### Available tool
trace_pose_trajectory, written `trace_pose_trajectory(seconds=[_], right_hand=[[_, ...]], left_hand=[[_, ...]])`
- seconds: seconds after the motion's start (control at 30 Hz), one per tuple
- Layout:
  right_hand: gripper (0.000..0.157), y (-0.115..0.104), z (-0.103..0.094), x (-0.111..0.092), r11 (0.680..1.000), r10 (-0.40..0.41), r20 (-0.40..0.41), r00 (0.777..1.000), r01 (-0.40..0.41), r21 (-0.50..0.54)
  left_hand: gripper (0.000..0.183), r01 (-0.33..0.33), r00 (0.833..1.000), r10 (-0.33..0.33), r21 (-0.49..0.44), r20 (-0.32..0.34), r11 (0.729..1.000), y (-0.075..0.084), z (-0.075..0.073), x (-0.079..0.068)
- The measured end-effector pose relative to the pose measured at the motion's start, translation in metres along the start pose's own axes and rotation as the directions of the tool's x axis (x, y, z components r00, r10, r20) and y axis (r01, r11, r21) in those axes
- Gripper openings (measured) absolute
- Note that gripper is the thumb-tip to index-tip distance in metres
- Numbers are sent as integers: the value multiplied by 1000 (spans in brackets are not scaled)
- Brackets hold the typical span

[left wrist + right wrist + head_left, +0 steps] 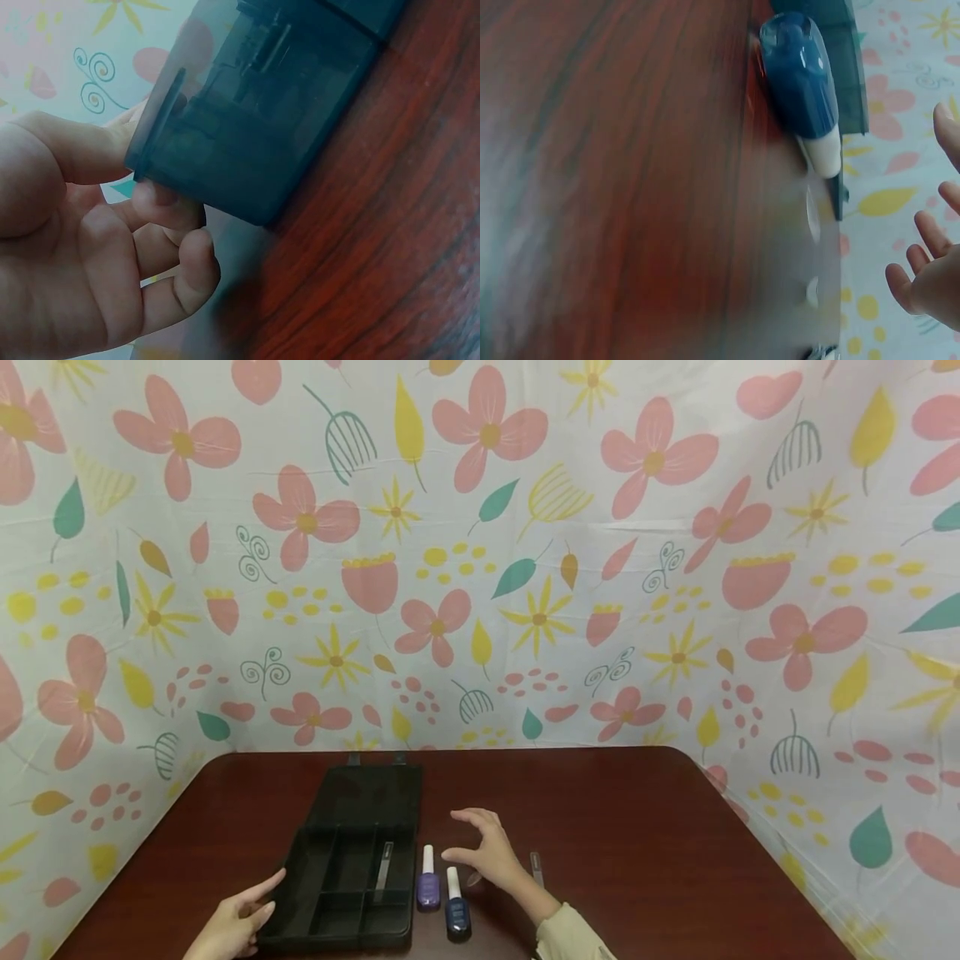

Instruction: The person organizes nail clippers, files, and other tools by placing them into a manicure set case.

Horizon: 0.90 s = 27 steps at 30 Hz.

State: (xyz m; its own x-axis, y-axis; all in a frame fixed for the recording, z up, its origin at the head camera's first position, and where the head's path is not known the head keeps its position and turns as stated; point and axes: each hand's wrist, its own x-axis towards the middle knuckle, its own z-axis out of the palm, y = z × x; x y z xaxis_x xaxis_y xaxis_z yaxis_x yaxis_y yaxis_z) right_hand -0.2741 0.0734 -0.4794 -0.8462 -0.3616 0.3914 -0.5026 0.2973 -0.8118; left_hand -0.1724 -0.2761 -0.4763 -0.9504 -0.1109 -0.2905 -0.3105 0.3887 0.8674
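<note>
While left fingers [169, 201] pinch the box edge [293, 862], the right hand [489, 853] hovers free.

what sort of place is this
Likely an indoor tabletop corner screened off with cloth, though the room beyond isn't visible. A floral-print sheet surrounds a dark reddish-brown table, where an open black divided case lies beside a purple bottle.

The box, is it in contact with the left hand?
Touching. The left wrist view shows the left hand gripping the box at its edge.
</note>
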Motion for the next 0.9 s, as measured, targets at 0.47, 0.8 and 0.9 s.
trace_pose_trajectory(seconds=[0.47,0.8,0.9], right_hand=[[51,-7,-21,-17,998,-6,-43,999,4,-63],[47,-29,-33,-28,999,4,-46,999,-6,-54],[49,-12,-33,-29,996,8,-57,998,-13,-86]], left_hand=[[48,-10,1000,10,0,-1,1000,-2,0,0],[49,-23,1000,23,-10,14,1000,-4,-1,0],[49,-17,1000,17,-2,6,1000,-3,-1,0]])
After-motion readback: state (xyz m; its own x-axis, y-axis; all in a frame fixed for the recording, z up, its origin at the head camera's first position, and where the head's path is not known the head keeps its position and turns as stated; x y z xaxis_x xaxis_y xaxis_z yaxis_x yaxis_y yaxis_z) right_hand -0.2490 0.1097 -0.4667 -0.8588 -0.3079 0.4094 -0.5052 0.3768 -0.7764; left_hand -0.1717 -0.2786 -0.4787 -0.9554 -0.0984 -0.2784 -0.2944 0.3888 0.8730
